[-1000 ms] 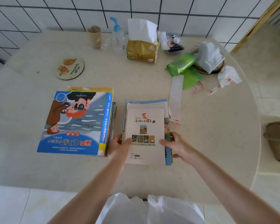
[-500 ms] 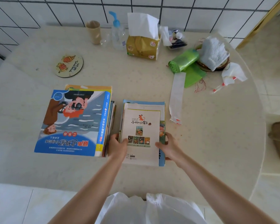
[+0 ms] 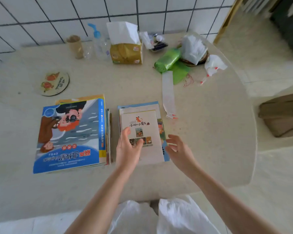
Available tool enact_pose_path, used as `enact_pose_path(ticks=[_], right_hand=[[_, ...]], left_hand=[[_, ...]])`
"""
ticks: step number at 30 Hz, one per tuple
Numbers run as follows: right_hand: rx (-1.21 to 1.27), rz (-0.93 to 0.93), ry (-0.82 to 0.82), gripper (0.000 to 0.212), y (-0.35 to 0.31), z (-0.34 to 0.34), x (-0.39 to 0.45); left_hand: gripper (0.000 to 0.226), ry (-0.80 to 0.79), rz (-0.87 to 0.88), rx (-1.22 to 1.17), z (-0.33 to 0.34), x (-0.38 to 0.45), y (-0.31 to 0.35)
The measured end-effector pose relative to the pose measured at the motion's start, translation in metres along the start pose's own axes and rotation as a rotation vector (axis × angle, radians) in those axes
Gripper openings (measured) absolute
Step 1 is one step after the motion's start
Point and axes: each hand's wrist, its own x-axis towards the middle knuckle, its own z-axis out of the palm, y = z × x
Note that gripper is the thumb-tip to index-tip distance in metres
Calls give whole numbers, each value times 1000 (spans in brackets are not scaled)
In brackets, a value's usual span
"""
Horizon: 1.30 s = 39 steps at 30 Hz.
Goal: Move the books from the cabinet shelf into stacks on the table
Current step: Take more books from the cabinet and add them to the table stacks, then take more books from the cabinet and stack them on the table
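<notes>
Two stacks of books lie side by side on the beige table (image 3: 210, 132). The left stack (image 3: 69, 132) is topped by a large blue picture book. A small white book with a little dog on its cover (image 3: 142, 125) tops the right stack. My left hand (image 3: 128, 147) hovers over the white book's near left corner with relaxed fingers, holding nothing. Just off the right edge of that stack is my right hand (image 3: 178, 149), open with spread fingers, apart from the books. The cabinet shelf is out of view.
Along the tiled wall stand a paper cup (image 3: 74, 46), a spray bottle (image 3: 98, 43), a yellow tissue pack (image 3: 126, 51), a green bag roll (image 3: 167, 59) and white cloths. A round coaster (image 3: 54, 83) lies at the left, a white paper strip (image 3: 167, 93) right of the stacks.
Both hands held the right stack's near edges and squared it beside the left stack. Now they have let go and lifted off, fingers spread.
</notes>
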Motion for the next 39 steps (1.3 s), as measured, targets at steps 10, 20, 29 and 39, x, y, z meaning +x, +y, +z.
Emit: enact_pose_path(ticks=[10,20,29,39], right_hand=[[130,143,402,38,27,43,-96],[276,387,736,36,67,106,-240],[471,640,1040,35,130,179,-378],[632,861,1335,31,198,309,-576]], left_hand=[[25,-384,387,91,-14,-35,-29],[19,-781,593,311,-31,-107,-61],[24,-1161,976,552,9,-212,-95],[22,-1520,1213,641,9,-428,-195]])
